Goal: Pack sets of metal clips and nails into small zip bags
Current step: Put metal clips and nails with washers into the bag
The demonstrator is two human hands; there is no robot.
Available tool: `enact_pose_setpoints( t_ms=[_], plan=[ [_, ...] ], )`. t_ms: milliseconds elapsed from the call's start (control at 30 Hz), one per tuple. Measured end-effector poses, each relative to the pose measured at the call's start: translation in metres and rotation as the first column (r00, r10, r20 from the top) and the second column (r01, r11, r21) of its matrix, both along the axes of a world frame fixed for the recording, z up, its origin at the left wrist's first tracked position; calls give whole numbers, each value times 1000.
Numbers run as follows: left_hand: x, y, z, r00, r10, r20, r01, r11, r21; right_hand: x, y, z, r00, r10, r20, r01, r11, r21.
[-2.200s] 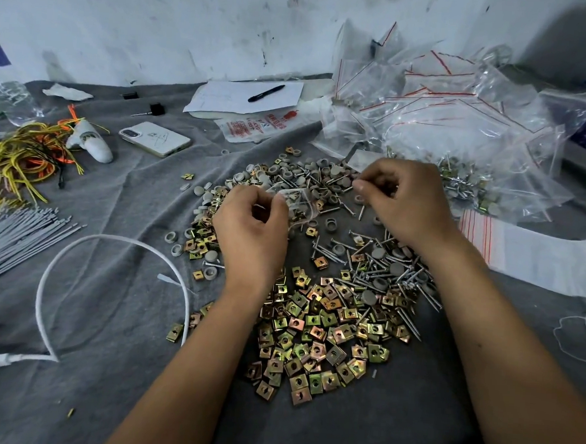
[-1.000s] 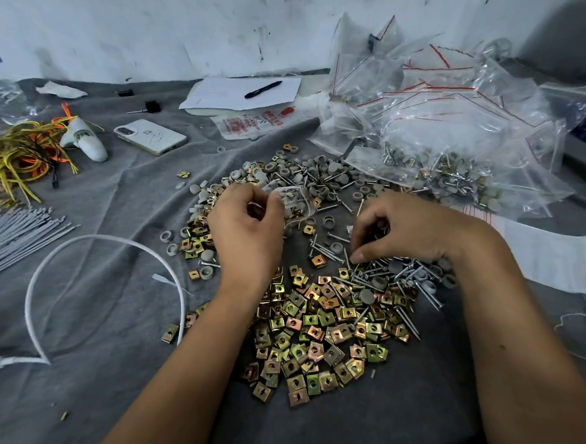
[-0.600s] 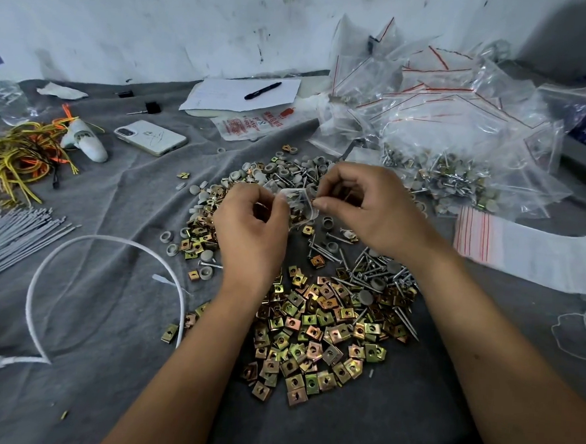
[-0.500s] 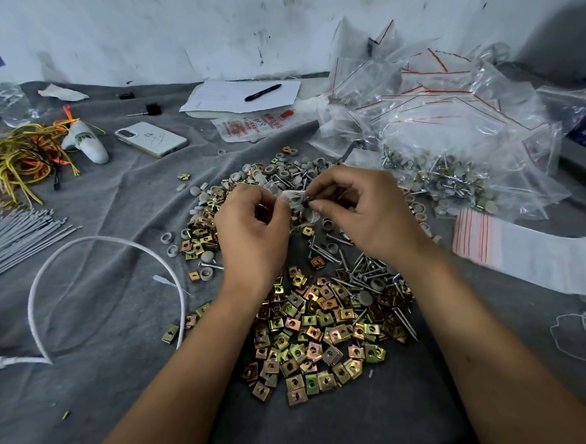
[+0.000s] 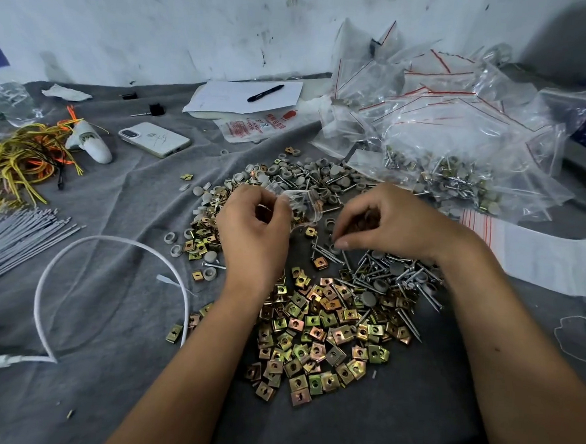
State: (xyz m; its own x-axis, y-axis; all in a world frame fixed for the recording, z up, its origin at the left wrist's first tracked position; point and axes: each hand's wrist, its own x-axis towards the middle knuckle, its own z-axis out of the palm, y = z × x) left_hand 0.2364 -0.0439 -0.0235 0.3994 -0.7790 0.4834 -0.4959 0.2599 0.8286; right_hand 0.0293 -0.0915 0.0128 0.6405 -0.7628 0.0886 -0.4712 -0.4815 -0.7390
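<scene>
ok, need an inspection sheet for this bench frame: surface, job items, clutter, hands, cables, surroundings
Surface: grey cloth, wrinkled.
Job's things: gold metal clips heaped near the person; nails to their right; grey caps beyond; small zip bag; heap of zip bags, some filled.
Clutter: phone, paper with pen, grey ties.
Hands: left hand pinches the small zip bag; right hand with curled fingers over the nails, what it holds hidden.
Cables: white cable looped; yellow wires.
Surroundings: scuffed white wall.
</scene>
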Motion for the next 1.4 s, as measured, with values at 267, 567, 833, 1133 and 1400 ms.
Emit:
enact_pose_setpoints(
  t_ms=[267, 567, 833, 1133, 1400],
  plan=[
    [1, -3, -2, 1000, 5, -3, -5, 1000, 21, -23, -5, 2, 978, 82, -190, -62, 992, 111],
    [1, -2, -2, 1000, -12, -20, 13, 999, 37, -26, -4, 7, 946, 184, -265, -138, 973, 183],
    [1, -3, -2, 1000, -19, -24, 20, 999, 51, -21, -5, -1, 980, 124, -156, -101, 984, 147],
    [1, -2, -2, 1000, -13, -13, 14, 1000, 25, -5, -11, -9, 988, -81, 130, 84, 996, -20],
    [0, -1, -2, 998, -54, 29, 55, 998, -34, 25, -5, -18, 910, -157, 383, 244, 951, -189]
  ],
)
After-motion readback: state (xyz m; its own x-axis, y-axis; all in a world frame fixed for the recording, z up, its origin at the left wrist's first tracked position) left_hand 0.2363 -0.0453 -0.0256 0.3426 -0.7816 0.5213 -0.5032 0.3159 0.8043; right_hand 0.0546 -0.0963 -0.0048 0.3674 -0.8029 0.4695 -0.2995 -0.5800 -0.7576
